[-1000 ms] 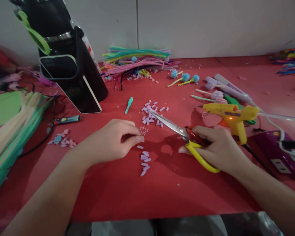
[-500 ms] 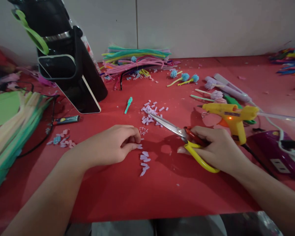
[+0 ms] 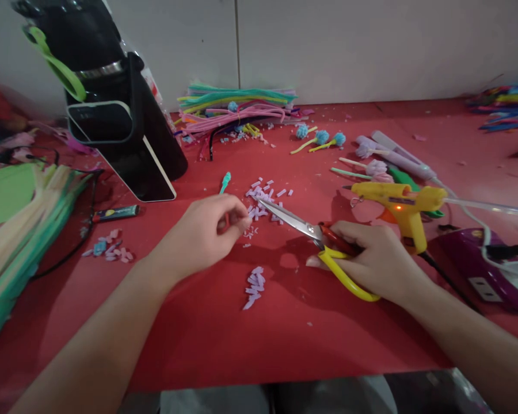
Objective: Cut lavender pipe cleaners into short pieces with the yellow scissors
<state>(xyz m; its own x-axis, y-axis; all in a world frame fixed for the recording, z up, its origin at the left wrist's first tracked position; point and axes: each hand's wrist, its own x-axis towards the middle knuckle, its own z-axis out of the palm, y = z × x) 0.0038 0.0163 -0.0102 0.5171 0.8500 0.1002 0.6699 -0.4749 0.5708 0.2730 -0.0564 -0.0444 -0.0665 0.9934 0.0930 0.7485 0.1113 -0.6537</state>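
My right hand [image 3: 371, 256] is wrapped around the yellow and red handles of a pair of scissors [image 3: 291, 221]. Their blades look closed, tips pointing left over a scattered pile of short purple pieces [image 3: 267, 195]. At the left edge of that pile is my left hand [image 3: 211, 227], thumb and forefinger pinched together; whatever may be between them is too small to make out. Tiny purple trimmings [image 3: 251, 232] lie just beside its fingertips. Nearer to me, a small heap of trimmed purple pieces [image 3: 254, 287] rests on the red table [image 3: 293, 351].
At the right are a yellow glue gun [image 3: 401, 201] with a lit orange light and a purple power strip [image 3: 479, 270]. Blue pompom-topped stems [image 3: 322, 138] lie behind. A tall black bottle [image 3: 159, 138] with a phone [image 3: 140, 167] stands left, pipe cleaners [image 3: 237, 100] by the wall.
My left hand has moved away from me, from beside the trimmed heap up to the purple pile. The piece at its fingertips now lies with the heap. The scissors stay nearly still.
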